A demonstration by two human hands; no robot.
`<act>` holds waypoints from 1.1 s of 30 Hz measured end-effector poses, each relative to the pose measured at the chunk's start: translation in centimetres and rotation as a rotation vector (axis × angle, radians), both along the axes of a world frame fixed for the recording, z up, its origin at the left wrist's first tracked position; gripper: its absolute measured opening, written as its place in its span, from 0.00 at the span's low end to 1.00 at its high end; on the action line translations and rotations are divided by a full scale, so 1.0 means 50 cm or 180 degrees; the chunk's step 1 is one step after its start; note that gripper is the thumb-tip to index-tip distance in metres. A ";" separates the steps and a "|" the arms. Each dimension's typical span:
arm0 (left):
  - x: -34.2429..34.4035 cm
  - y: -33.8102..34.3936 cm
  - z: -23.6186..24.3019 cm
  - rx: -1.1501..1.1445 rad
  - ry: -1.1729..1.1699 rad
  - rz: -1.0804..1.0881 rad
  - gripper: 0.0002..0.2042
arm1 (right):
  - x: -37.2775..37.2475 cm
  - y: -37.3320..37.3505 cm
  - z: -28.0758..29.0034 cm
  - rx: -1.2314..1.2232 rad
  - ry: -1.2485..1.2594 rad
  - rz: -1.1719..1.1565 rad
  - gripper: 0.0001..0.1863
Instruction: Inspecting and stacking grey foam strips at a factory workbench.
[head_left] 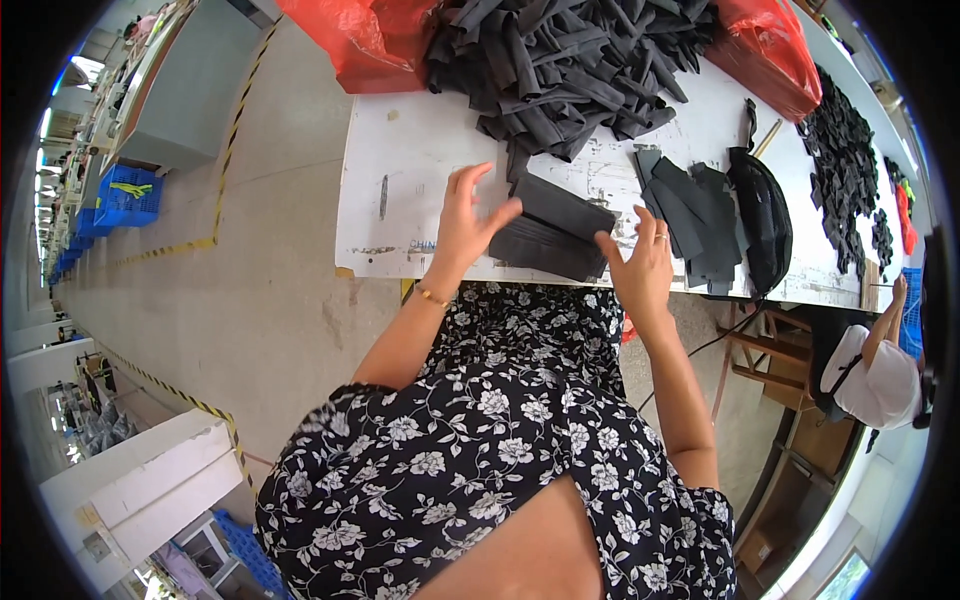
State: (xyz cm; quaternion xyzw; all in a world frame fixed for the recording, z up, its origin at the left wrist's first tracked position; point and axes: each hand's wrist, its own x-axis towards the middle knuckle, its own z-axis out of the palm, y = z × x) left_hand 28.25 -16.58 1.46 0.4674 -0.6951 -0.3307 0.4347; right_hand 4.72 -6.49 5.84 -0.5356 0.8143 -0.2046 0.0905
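Note:
A stack of flat black fabric strips [548,243] lies near the table's front edge, between my two hands. On its left side, my left hand [468,222] is open, thumb stretched toward the strips and fingers raised. My right hand [645,268] is open at the right end, its thumb tip close to the strips; whether it touches them I cannot tell. Beyond the stack rises a large loose heap of black strips [570,70]. Right of my right hand, more flat black strips [700,220] lie fanned over one another.
Red plastic bags [375,45] flank the heap on the white table [390,150]. A black pouch-like item [762,225] lies at the right. Farther right are another spread of black pieces [840,165] and a seated person [875,370]. Blue crates [130,195] stand far left.

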 end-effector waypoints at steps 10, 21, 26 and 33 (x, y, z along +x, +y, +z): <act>0.019 0.090 -0.020 0.0811 -0.0059 -0.0430 0.34 | 0.046 0.011 -0.049 -0.0076 0.1073 0.2152 0.46; -0.052 0.065 -0.018 0.0263 -0.0147 0.0273 0.24 | 0.023 -0.009 -0.022 0.0167 0.0959 0.2449 0.38; -0.085 0.032 -0.023 -0.1220 -0.2054 -0.0909 0.27 | 0.023 -0.044 -0.086 0.0018 0.0944 0.2291 0.43; -0.092 0.029 -0.046 -0.0943 -0.2262 -0.0992 0.31 | 0.016 -0.049 -0.114 -0.0196 0.0668 0.2313 0.43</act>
